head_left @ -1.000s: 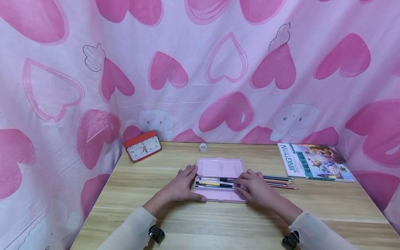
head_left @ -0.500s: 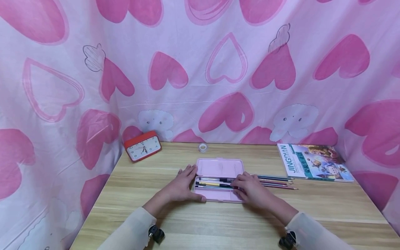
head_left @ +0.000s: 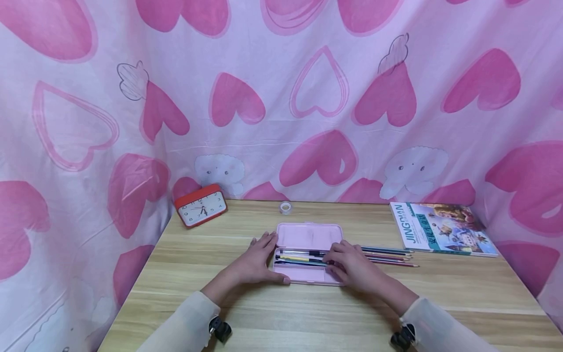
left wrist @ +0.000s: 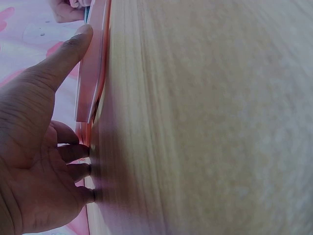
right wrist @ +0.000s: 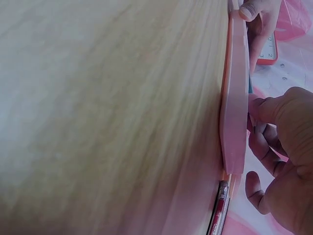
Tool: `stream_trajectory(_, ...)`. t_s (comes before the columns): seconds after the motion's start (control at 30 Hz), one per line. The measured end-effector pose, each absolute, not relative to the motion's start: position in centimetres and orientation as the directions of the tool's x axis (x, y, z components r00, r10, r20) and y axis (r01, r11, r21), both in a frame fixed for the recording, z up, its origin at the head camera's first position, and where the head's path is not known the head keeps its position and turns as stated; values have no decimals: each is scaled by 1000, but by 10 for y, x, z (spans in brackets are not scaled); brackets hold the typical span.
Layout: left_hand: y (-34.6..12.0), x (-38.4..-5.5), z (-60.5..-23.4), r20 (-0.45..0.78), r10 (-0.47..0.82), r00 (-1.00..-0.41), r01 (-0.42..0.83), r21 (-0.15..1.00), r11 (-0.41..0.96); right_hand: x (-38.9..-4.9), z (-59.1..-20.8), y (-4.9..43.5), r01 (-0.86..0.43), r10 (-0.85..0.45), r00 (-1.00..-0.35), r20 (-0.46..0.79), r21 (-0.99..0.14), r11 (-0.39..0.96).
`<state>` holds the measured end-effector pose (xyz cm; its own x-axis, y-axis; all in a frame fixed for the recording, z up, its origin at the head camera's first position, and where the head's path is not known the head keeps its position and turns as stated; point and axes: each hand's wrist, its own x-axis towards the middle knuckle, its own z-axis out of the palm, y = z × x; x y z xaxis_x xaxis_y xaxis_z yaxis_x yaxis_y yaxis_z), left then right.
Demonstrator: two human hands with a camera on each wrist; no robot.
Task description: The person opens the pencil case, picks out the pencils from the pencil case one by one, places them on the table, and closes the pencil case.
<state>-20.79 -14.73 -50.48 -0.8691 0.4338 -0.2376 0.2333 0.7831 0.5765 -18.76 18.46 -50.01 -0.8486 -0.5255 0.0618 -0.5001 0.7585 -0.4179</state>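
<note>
An opened pink pencil case (head_left: pixel 310 234) lies on the table with several pens and pencils in its long compartment. Among them is a yellow and black pen (head_left: pixel 303 259). My left hand (head_left: pixel 255 261) rests against the case's left end, thumb laid along the front wall and fingers at the side and back. Over the right part of the case, my right hand (head_left: pixel 354 266) pinches a slim teal pencil (head_left: pixel 299 263) lying in the compartment. Its far end is hidden under the fingers. In the right wrist view a dark tip shows between thumb and fingers.
Several coloured pencils (head_left: pixel 391 258) lie right of the case, partly behind my right hand. A book (head_left: pixel 444 230) lies at the back right. A roll of tape (head_left: pixel 285 208) and a red alarm clock (head_left: pixel 201 206) stand toward the back, before a pink heart-print curtain (head_left: pixel 316 156).
My right hand has shifted a little to the left along the pencil case, uncovering more of the pencils on the right. More teal shows in the compartment. The left hand has stayed put.
</note>
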Motion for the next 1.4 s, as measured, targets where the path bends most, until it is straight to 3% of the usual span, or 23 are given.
stream_trajectory(0.87,-149,-209,-504,-231,442,-867,248,568,784,-202,-497,134,-572,-557,-819,136,-276,773)
stream_trajectory(1.13,-149,-210,-504,-217,444,-870,258,565,783,-205,-497,120,-623,-599,-782,173,-248,742)
stream_trajectory(1.4,-149,-210,-504,-222,444,-868,256,566,784,-206,-498,116,-610,-588,-792,164,-230,758)
